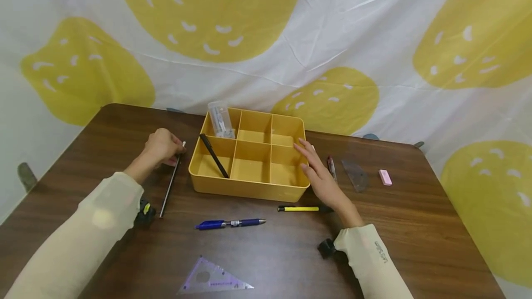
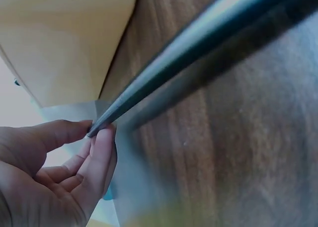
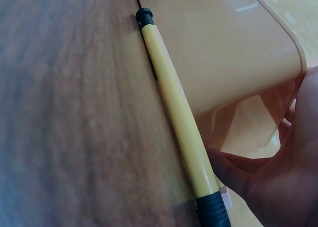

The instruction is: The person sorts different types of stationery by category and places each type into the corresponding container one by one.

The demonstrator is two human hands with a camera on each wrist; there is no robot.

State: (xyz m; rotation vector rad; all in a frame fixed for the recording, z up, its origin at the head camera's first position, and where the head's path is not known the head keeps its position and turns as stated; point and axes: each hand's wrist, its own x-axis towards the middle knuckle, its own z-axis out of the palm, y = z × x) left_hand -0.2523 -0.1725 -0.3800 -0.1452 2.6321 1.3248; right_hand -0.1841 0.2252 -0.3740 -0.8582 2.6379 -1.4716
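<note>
My left hand pinches a slim dark pencil near its white-tipped far end, left of the yellow organizer box. In the left wrist view, thumb and fingertips meet on the pencil, which slants up across the picture. The right hand rests at the box's right rim, its fingers fairly straight and reaching over the edge. A black pen leans in the front left compartment. Behind it, a clear plastic case stands in the back left one.
A yellow-and-black pen and a blue pen lie before the box. Nearest is a clear purple-marked set square. To the right are a dark red pen, a clear protractor and a pink eraser. A patterned cloth hangs behind.
</note>
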